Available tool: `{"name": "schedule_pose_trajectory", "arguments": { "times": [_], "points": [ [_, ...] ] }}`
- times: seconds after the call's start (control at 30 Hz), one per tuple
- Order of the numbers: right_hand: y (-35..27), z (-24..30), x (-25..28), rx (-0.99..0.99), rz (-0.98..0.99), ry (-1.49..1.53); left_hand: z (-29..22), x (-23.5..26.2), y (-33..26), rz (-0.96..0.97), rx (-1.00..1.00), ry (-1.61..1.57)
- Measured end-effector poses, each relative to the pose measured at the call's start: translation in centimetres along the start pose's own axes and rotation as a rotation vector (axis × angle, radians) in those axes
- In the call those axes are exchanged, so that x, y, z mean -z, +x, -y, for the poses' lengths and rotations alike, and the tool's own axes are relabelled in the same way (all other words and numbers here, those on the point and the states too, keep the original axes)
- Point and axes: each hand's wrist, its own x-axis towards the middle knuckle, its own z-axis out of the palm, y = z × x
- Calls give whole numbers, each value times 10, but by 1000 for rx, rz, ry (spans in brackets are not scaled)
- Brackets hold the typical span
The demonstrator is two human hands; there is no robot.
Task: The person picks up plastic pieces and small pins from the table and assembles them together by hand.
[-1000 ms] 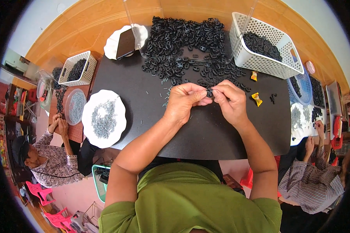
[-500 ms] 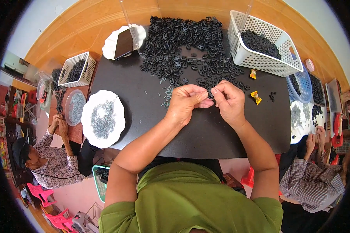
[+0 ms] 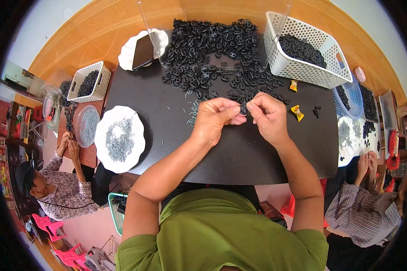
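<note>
Over the dark table, my left hand (image 3: pixel 215 119) pinches a small black plastic part (image 3: pixel 243 110) between thumb and fingers. Close beside it on the right, my right hand (image 3: pixel 269 116) is closed in a pinch near the same part; whatever its fingertips hold is too small to make out. Beyond both hands spreads a large heap of black oval plastic parts (image 3: pixel 212 40) with holes in them. Several small grey pins (image 3: pixel 192 113) lie loose just left of my left hand. More such pins (image 3: pixel 120 140) fill the middle of a white scalloped plate (image 3: pixel 105 157) at the left.
A white perforated basket (image 3: pixel 298 70) of black parts stands at the back right, near two yellow wrapped sweets (image 3: pixel 296 113). At the back left, a phone (image 3: pixel 143 52) rests on a white dish (image 3: pixel 127 53). People work at tables on both sides (image 3: pixel 70 192) (image 3: pixel 364 212).
My right hand has shifted slightly right, its fingertips a little farther from the left hand's. The left hand has barely moved and keeps the black part.
</note>
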Motion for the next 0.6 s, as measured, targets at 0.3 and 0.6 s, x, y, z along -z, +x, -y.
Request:
{"name": "schedule_pose_trajectory", "arguments": {
  "times": [0.3, 0.6],
  "points": [
    [3, 9, -1, 60, -7, -94, 1, -1, 0, -19, -19, 32],
    [5, 7, 6, 177, 87, -225, 2, 0, 2, -29, -2, 11]
  ]
}}
